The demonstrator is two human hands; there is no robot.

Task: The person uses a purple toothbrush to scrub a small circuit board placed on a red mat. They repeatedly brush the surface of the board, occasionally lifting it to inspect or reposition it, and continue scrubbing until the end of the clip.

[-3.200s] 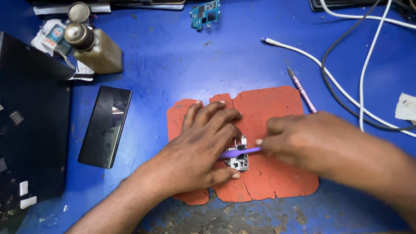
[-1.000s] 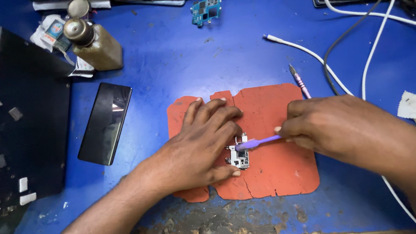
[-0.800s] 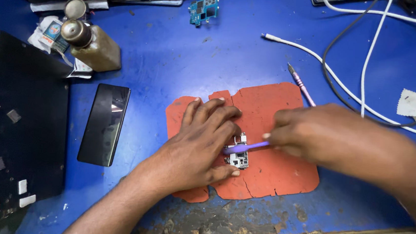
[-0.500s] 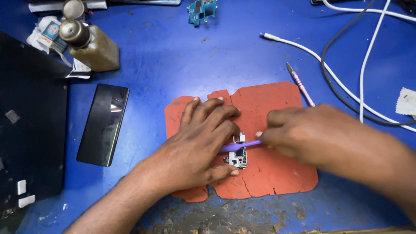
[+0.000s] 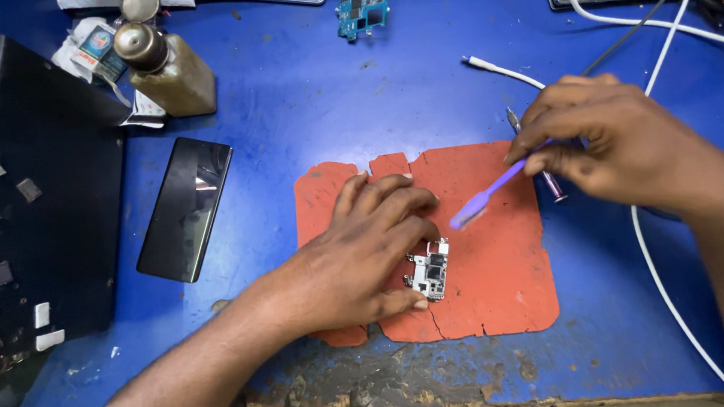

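Blue and worn along its near edge, the workbench (image 5: 302, 95) fills the frame, with an orange-red mat (image 5: 504, 258) laid at its centre. On the mat, a small bare circuit board (image 5: 431, 271) is pinned flat by the left hand (image 5: 358, 259), whose fingers are spread over the mat and whose thumb and forefinger tips press against the board's left edge. Up and to the right, the right hand (image 5: 616, 142) is held above the mat's upper right corner, its fingers pinched around the handle of a purple brush (image 5: 487, 194); the brush head is pointed down toward the mat, clear of the board. A pink-tipped tool (image 5: 545, 177) is seen just beneath that hand. At centre left a dark phone (image 5: 187, 207) lies face up, beside a black box (image 5: 35, 204) at the left edge. A brass-coloured bottle (image 5: 166, 72) stands at upper left, a small blue circuit board (image 5: 363, 12) lies at top centre, and white cables (image 5: 659, 253) run down the right side.
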